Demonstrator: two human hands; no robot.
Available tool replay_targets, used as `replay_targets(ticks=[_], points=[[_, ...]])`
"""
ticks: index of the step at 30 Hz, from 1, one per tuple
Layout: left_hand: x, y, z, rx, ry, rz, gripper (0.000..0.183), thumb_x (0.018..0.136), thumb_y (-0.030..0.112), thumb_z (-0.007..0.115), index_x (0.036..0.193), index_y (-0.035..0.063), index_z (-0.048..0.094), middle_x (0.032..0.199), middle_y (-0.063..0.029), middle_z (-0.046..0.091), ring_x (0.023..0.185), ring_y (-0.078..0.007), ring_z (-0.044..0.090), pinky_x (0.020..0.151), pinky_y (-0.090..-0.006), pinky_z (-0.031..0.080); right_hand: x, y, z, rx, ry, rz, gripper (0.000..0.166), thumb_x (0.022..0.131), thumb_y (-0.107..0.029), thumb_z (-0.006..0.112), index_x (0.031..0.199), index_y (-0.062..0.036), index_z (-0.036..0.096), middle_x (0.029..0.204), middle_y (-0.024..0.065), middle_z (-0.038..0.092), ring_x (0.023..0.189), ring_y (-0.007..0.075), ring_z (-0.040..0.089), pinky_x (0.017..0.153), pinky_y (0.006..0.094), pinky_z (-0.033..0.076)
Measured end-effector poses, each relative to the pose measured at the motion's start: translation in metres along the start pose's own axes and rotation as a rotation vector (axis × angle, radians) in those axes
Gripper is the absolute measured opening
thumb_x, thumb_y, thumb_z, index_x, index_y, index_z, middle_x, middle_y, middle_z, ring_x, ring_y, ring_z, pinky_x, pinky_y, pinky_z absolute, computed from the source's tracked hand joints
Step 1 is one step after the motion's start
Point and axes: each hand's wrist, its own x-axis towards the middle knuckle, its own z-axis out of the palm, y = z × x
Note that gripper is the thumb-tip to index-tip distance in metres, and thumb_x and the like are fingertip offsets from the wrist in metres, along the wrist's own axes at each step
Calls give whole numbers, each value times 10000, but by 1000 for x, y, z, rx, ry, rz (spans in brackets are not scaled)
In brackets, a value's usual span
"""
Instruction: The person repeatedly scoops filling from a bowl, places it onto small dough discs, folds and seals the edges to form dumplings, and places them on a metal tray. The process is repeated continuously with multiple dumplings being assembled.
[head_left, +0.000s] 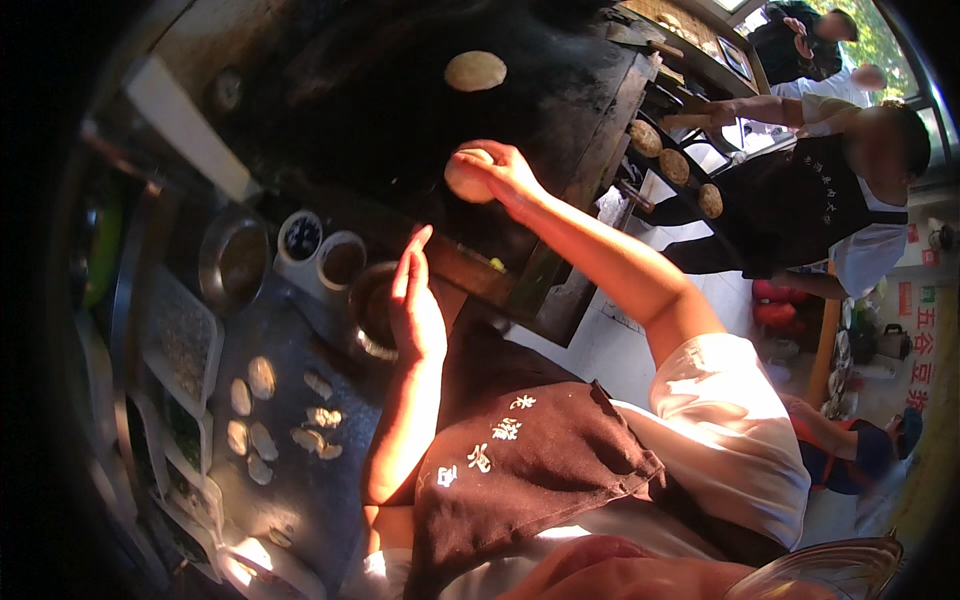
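A round of flattened dough is in my right hand, above the near part of a dark griddle. Another pale dough round lies flat farther back on that surface. My left hand is raised beside the griddle's near edge, fingers straight and together, with nothing seen in it. Below and left of it stands a metal bowl, partly hidden by the hand. Several small dough pieces lie on the metal worktop at the left.
Two small cups and another metal bowl stand left of my left hand. Plastic trays line the far left. A co-worker in a dark apron stands at the right by a pan holding several browned flatbreads.
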Motion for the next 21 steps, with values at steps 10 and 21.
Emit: replay_targets(ticks=[10,21], points=[[-22,16,-56,255,107,207,443,979,314,438,1221,-47,521,1266,-161,532,1217,-216,464,1073,-321,306,5,-18,-9,-790,-56,-858,455,898,-135,463,1345,-57,432,1425,124,384,1355,307,291,1096,446,223],[6,11,-50,315,75,204,380,980,291,437,1149,-29,552,1208,-154,566,1175,-227,497,1056,-338,336,-5,14,-32,-1144,-486,-701,583,885,-340,520,1380,-69,378,1459,111,331,1364,288,279,1108,468,195]])
